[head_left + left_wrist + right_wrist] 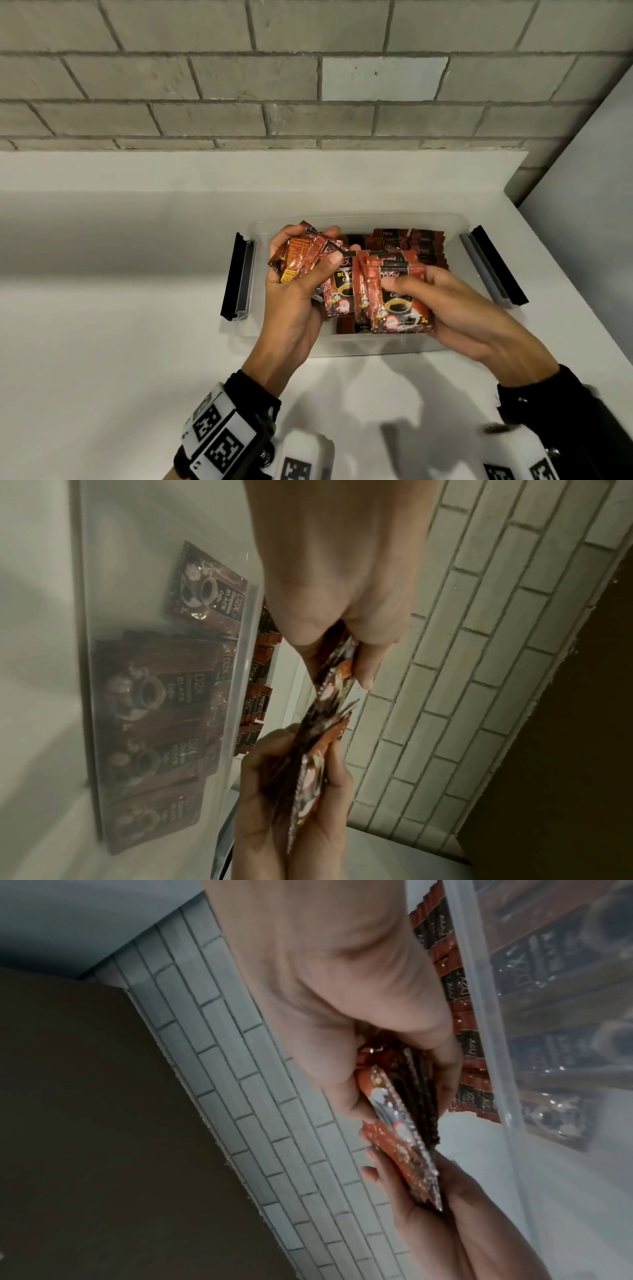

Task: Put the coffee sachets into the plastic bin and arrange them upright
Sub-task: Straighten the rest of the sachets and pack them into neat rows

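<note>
A clear plastic bin (376, 342) stands on the white counter. Several red-and-black coffee sachets (411, 246) stand upright in rows at its back right. Over the bin's left half, my left hand (322, 250) grips a fanned bunch of sachets (298, 255). My right hand (400, 286) holds a neater stack (400, 315) over the front middle, thumb on its face. The two bunches touch. In the left wrist view my left hand (346, 656) pinches sachet edges (332, 685). In the right wrist view my right hand (394, 1069) grips its stack (421, 1096).
Black latch handles stick out from the bin's left (236, 277) and right (493, 267) ends. A grey brick wall (308, 85) rises behind the counter. The counter's right edge (582, 274) runs diagonally near the bin.
</note>
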Demonstrator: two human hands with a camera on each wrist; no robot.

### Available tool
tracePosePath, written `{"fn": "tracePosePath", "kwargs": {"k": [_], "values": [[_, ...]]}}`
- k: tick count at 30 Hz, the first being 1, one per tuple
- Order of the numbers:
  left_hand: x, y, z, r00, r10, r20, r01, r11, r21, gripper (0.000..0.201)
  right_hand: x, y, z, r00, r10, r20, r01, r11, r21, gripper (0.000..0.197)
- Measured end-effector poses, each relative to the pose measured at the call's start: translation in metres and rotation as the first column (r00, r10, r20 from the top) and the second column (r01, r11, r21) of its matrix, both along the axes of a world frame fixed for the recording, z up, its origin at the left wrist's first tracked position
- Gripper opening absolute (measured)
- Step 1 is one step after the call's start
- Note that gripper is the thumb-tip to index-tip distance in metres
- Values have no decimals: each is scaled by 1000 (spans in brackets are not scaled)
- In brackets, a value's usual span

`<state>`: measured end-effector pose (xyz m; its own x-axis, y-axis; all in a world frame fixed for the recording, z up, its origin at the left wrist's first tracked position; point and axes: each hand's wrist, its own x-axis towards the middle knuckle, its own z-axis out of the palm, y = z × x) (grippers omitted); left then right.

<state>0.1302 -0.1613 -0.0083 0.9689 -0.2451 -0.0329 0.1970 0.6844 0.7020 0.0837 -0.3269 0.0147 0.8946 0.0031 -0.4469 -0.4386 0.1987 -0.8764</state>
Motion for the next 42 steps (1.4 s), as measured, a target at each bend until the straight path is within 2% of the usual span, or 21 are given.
{"fn": "tracePosePath", "kwargs": {"k": [6,8,9,11,12,15,18,21,25,31,33,37,39,42], "values": [[-4,-3,0,1000,16,10,-16,1000,-24,41,0,10,-2,999,-35,11,34,997,65,26],[-4,-2,0,1000,-24,-12,23,998,-63,31,1,9,-2,997,-73,9,73,997,16,31],[-4,0,0,999,-43,-24,41,996,-84,26,2,9,-2,995,-103,5,103,995,-1,40],[-2,2,-1,999,-45,-30,41,992,-118,30,1,5,-1,990,-142,-10,143,990,16,56],[-2,3,-1,999,-37,-25,33,991,-130,34,0,4,-2,988,-155,-14,155,987,49,56],[-4,0,3,1000,-13,14,15,987,-161,41,-4,5,-2,987,-159,-25,161,970,181,46],[-5,-3,4,1000,6,21,-3,991,-136,44,-7,11,-5,984,-171,-43,176,942,285,55],[-7,-5,2,999,-15,32,18,996,-86,47,-7,16,-4,988,-151,-21,150,938,313,41],[-9,-5,4,998,-55,42,58,995,-78,51,-4,20,-3,992,-127,19,118,961,248,32],[-7,-3,5,997,-72,18,74,993,-88,70,-3,12,2,982,-185,32,179,975,134,47],[-3,-1,3,997,-62,-40,63,998,6,64,-3,8,6,972,-223,72,217,972,84,40],[1,-1,-1,994,9,-107,13,980,197,35,-6,9,9,966,-207,154,221,972,-80,15],[0,-4,0,994,33,-106,-8,974,225,39,-8,13,7,968,-147,205,184,967,-176,14],[-1,-7,1,993,19,-118,4,981,193,44,-4,16,1,958,-94,270,183,927,-328,23]]}}
